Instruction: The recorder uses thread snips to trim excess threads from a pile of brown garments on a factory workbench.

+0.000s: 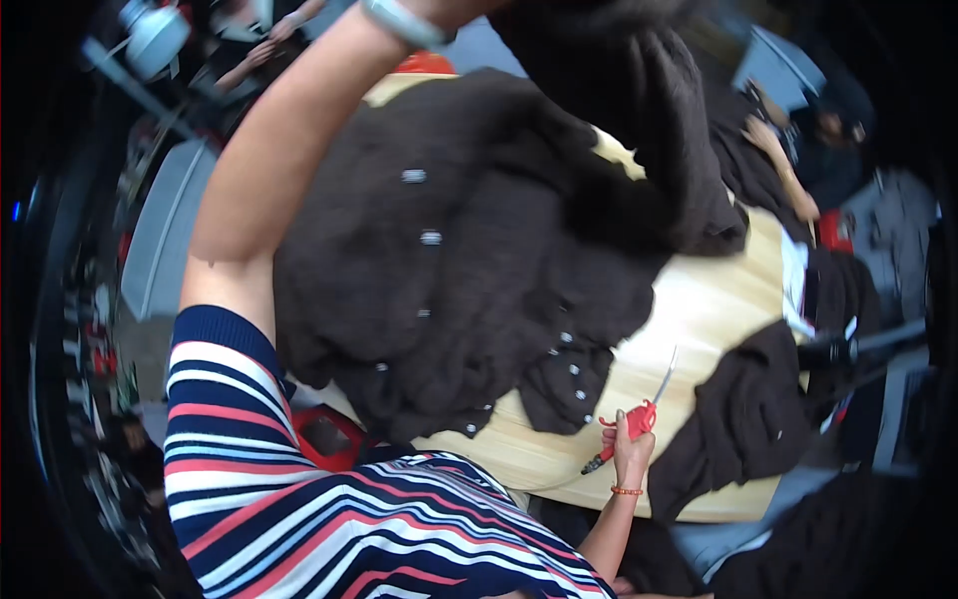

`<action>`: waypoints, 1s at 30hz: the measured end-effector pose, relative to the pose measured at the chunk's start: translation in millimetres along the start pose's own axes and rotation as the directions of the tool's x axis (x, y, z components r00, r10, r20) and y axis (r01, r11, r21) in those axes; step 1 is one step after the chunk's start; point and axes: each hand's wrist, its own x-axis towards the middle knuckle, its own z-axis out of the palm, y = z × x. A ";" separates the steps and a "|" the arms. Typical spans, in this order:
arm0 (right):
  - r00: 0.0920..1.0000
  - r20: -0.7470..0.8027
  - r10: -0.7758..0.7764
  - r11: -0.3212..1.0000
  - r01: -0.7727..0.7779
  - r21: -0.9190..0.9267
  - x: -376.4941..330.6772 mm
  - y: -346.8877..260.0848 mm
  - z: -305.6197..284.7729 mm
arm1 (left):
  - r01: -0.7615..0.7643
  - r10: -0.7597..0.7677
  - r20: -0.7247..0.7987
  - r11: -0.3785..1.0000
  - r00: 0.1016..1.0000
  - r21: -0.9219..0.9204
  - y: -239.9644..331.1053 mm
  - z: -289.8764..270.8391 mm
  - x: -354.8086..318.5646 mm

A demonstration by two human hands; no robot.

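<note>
Pale wooden counter (714,309) carries a heap of dark brown fuzzy button-studded garments (449,260). My right hand (631,447) is clamped on red-handled snips (639,419), blade tilted upward. My left arm reaches high over the heap, and I cannot tell its hand's grip.

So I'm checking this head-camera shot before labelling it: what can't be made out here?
- Left hand: cut off by the top edge of the head view; only the forearm and wristband show, so its grip on the brown cardigan is unseen.
- Table: mostly covered by the cardigan and other dark garments.
- Right hand: fingers wrap the red snips, hiding the handles.
- People at the far side: blurred, too small.
</note>
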 end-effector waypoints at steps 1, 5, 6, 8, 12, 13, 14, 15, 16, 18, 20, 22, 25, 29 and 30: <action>0.999 0.023 -0.044 0.999 0.044 -0.029 -4.4 -10.4 14.1 | -0.263 0.276 -0.074 0.953 0.958 0.149 -19.4 -27.7 -25.6; 0.975 0.105 -0.195 0.979 0.200 -0.038 -30.5 -47.8 68.8 | -0.067 -0.242 0.449 0.819 0.860 0.570 15.4 -126.2 -183.8; 0.970 0.086 -0.228 0.968 0.235 -0.091 -34.2 -49.3 76.1 | 0.013 -0.374 0.509 0.815 0.775 0.579 25.1 -134.5 -228.7; 0.935 0.052 -0.351 0.927 0.355 -0.123 -58.3 -80.4 106.2 | 0.357 -0.546 0.506 0.832 0.668 0.425 48.3 -155.3 -297.8; 0.730 0.118 -0.673 0.500 0.566 -0.656 -124.0 -165.0 138.6 | 0.565 -0.571 0.428 0.810 0.700 0.157 70.2 -165.6 -323.5; 0.707 0.183 -0.683 0.462 0.612 -0.642 -125.3 -171.8 159.7 | 0.648 -0.592 0.503 0.757 0.629 0.081 72.1 -169.2 -316.1; 0.709 0.234 -0.665 0.504 0.658 -0.560 -120.2 -181.8 175.1 | 0.728 -0.600 0.572 0.686 0.559 0.008 73.4 -174.3 -306.3; 0.710 0.277 -0.648 0.546 0.686 -0.480 -105.3 -192.8 184.7 | 0.807 -0.636 0.586 0.587 0.502 -0.055 72.7 -179.1 -298.5; 0.710 0.323 -0.626 0.589 0.701 -0.401 -84.1 -205.1 192.4 | 0.870 -0.662 0.600 0.478 0.448 -0.122 71.5 -183.6 -293.4; 0.737 0.345 -0.581 0.695 0.670 -0.260 -51.3 -224.1 192.3 | 0.917 -0.742 0.542 0.358 0.393 -0.175 60.8 -172.1 -283.1; 0.754 0.393 -0.527 0.784 0.609 -0.119 -46.8 -216.0 184.1 | 0.949 -0.855 0.414 0.254 0.312 -0.189 44.3 -166.9 -286.7; 0.744 0.476 -0.468 0.852 0.522 0.022 -41.6 -220.4 180.8 | 0.934 -0.803 0.476 0.292 0.357 -0.209 18.4 -184.0 -298.9; 0.735 0.543 -0.406 0.910 0.382 0.162 -11.8 -229.2 190.6 | 0.756 -0.807 0.473 -0.051 0.353 -0.653 15.2 -221.5 -309.1; 0.743 0.617 -0.259 0.961 0.264 0.085 25.8 -232.8 185.7 | 0.990 -0.956 0.281 -0.109 -0.080 -0.090 16.5 -236.8 -286.5; 0.741 0.635 -0.219 0.971 0.232 0.063 33.1 -232.0 187.1 | 0.987 -0.958 0.237 -0.157 -0.160 0.029 16.1 -221.2 -282.8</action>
